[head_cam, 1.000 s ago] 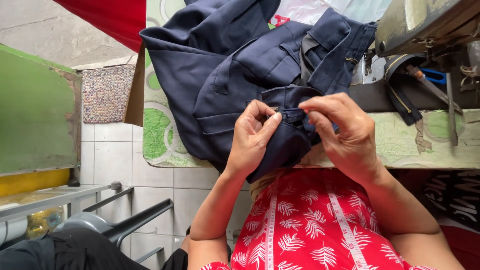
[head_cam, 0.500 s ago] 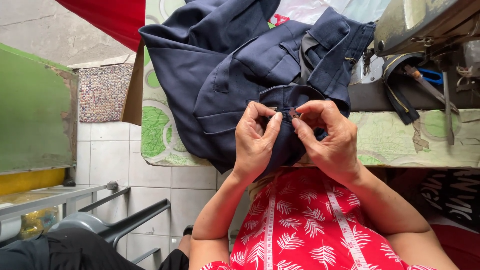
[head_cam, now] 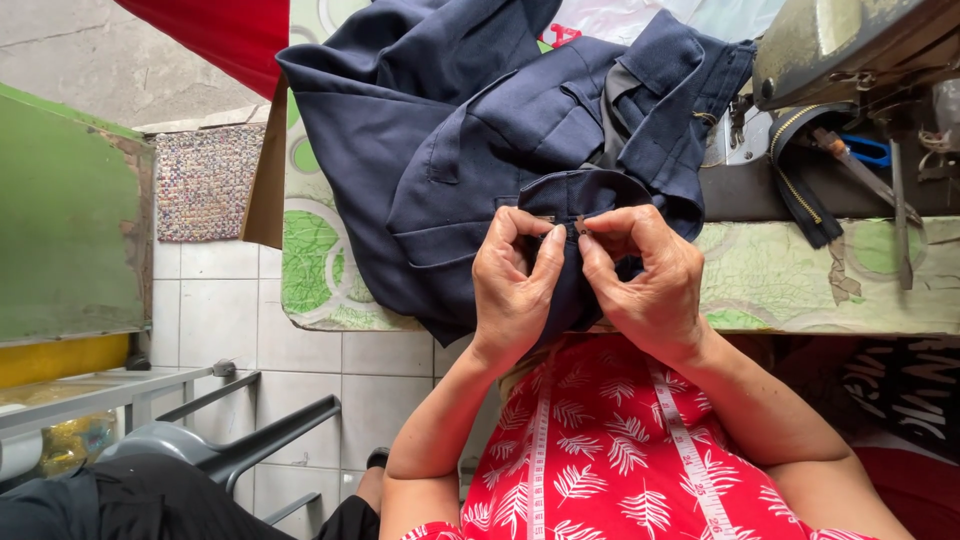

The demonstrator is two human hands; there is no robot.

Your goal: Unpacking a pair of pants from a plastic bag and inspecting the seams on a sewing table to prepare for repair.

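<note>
My left hand [head_cam: 515,285] and right hand [head_cam: 645,275] pinch the blue cloth [head_cam: 470,140] fold tight; I should hold it flat.

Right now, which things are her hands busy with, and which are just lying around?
In use:
- navy garment, edge pinched in both hands
- left hand
- right hand

Lying about:
- sewing machine
- black zipper
- blue-handled scissors
- woven mat
- measuring tape, round her neck

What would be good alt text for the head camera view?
Two bare hands, left hand and right hand, pinch a fold of a navy garment over a green patterned table. A sewing machine stands at right.
</note>
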